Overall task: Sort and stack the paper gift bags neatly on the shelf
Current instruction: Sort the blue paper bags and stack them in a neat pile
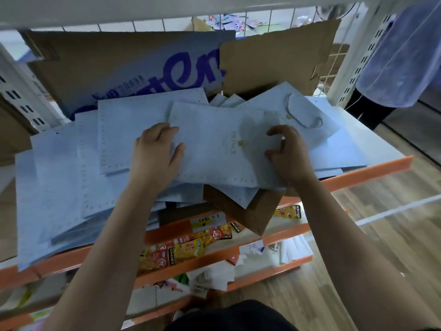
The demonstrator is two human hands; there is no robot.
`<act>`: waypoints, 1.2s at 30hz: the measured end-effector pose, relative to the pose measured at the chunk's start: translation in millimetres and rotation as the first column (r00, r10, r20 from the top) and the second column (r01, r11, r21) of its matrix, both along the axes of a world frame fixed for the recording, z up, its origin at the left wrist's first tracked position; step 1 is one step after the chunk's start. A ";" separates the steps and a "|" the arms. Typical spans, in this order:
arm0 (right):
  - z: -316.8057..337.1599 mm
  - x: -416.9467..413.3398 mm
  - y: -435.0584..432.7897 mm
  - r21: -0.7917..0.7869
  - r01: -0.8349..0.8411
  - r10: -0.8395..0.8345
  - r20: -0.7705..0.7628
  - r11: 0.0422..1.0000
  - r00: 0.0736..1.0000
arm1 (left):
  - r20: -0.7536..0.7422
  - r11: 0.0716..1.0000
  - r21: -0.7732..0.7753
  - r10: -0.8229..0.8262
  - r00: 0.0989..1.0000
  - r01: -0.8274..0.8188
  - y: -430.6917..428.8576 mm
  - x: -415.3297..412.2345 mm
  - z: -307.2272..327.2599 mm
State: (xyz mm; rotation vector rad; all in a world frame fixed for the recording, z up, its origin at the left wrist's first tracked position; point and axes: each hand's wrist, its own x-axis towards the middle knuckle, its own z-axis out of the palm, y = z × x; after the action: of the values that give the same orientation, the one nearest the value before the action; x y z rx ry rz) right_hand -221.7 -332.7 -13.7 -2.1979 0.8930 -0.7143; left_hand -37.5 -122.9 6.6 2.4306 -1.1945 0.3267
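Note:
Several flat pale blue paper gift bags lie in a loose, fanned pile on the white shelf with the orange front edge. The top bag has a small gold crown print and dotted borders. My left hand grips its left edge, thumb on top. My right hand pinches its right side with curled fingers. Another bag with a blue cord handle lies behind to the right. More bags spread to the left and hang over the shelf front.
Cardboard sheets and a printed blue-and-white carton lean against the wire back. Lower orange shelves hold snack packets and white paper goods. A person in a light top stands at the right.

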 end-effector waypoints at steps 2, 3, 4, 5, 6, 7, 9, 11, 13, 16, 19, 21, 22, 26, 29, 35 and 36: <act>2.6 0.1 0.8 0.003 -0.085 0.085 0.012 0.996 0.996 | -0.009 0.999 0.040 -0.031 0.999 0.032 -8.7 3.1 1.6; 4.1 -0.3 2.3 0.009 -0.127 0.127 0.023 0.992 0.992 | -0.014 0.996 0.070 -0.047 0.999 0.048 -13.2 5.5 1.7; 5.3 -0.9 3.8 0.012 -0.169 0.168 0.036 0.986 0.985 | -0.019 0.993 0.102 -0.066 0.998 0.067 -17.8 8.7 0.4; 6.2 -1.9 5.4 0.008 -0.207 0.207 0.052 0.978 0.977 | -0.027 0.987 0.132 -0.085 0.996 0.088 -21.8 11.3 -1.1; 6.4 -2.7 6.7 0.008 -0.238 0.237 0.068 0.971 0.969 | -0.037 0.982 0.155 -0.101 0.994 0.106 -25.2 13.0 -2.6; 6.3 -3.7 7.9 0.012 -0.262 0.260 0.080 0.965 0.962 | -0.042 0.978 0.170 -0.112 0.993 0.118 -28.0 13.7 -4.2; 4.2 -5.1 7.6 0.019 -0.287 0.284 0.105 0.958 0.953 | -0.039 0.979 0.168 -0.107 0.993 0.112 -32.7 13.8 -5.9; 2.0 -5.6 5.9 -0.002 -0.288 0.286 0.132 0.958 0.949 | -0.029 0.987 0.150 -0.061 0.998 0.064 -36.4 15.5 -4.0; 1.1 -5.0 3.7 -0.007 -0.260 0.258 0.157 0.965 0.953 | -0.050 0.993 0.117 -0.029 0.998 0.034 -37.8 17.8 1.8; 0.4 -3.4 0.3 -0.017 -0.113 0.115 0.199 0.993 0.973 | -0.162 1.000 -0.005 -0.031 0.986 0.031 -35.0 21.7 8.3; -2.2 -5.3 -3.1 -0.008 0.030 -0.027 0.233 1.000 0.972 | -0.139 0.991 -0.123 0.037 0.990 -0.054 -28.5 25.8 10.8; -0.9 -6.3 -4.2 -0.011 0.062 -0.058 0.234 0.998 0.970 | -0.162 0.974 -0.193 0.089 0.983 -0.120 -24.6 26.6 11.6; 0.6 -5.7 -3.3 0.012 0.050 -0.051 0.229 0.999 0.972 | -0.191 0.964 -0.218 0.112 0.975 -0.153 -23.9 26.3 11.8; 7.1 1.9 12.8 0.387 -0.116 -0.007 0.303 0.915 0.953 | -0.300 0.926 -0.319 0.106 0.948 -0.204 -29.0 23.0 10.8; 3.5 8.0 22.9 0.514 -0.193 -0.017 0.374 0.836 0.927 | -0.313 0.910 -0.382 0.037 0.949 -0.162 -34.3 26.5 10.5; -15.0 18.9 19.9 0.553 -0.036 -0.150 0.287 0.833 0.946 | -0.136 0.992 -0.113 0.042 0.990 -0.058 -33.4 90.1 10.1; -18.3 20.7 19.4 0.553 -0.005 -0.165 0.258 0.833 0.952 | -0.111 0.996 -0.033 0.076 0.991 -0.080 -32.8 101.0 11.1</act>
State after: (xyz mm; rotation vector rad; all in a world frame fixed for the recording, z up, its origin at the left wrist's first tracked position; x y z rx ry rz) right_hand -201.0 -313.2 -32.0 -1.5034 0.9021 -0.6976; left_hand 63.5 -155.7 17.7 2.4334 -1.0395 0.2323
